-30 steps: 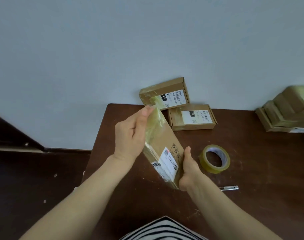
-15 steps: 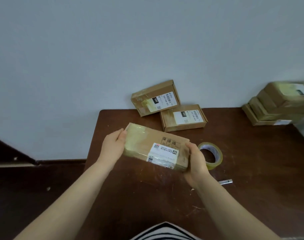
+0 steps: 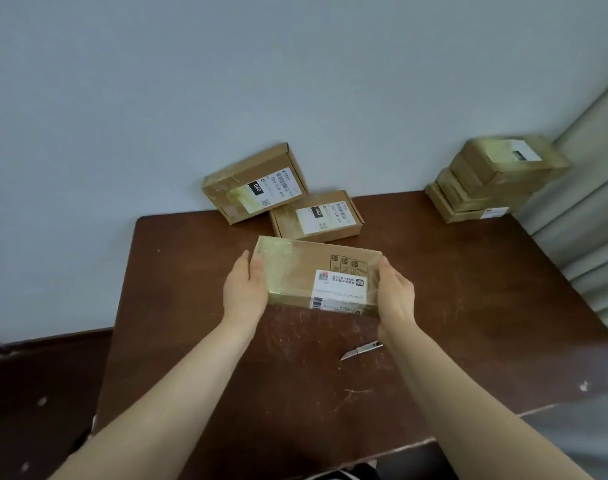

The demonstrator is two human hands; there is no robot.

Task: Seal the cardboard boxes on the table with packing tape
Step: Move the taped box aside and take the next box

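Table (image 3: 191, 341) room front-left, two boxes (image 3: 316, 216) at back — stack (image 3: 486, 181) right, knife (image 3: 361, 351) nearside

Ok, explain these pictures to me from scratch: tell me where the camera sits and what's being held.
There is no machine here: a person works with bare hands, and the one camera sits on their head, looking forward and down. The left hand and right hand each hold one end of a tape-wrapped cardboard box over the brown table. At the back, a leaning box rests against the wall and a flat box lies beside it. A stack of boxes sits at the far right corner. A small cutter lies near the right wrist.
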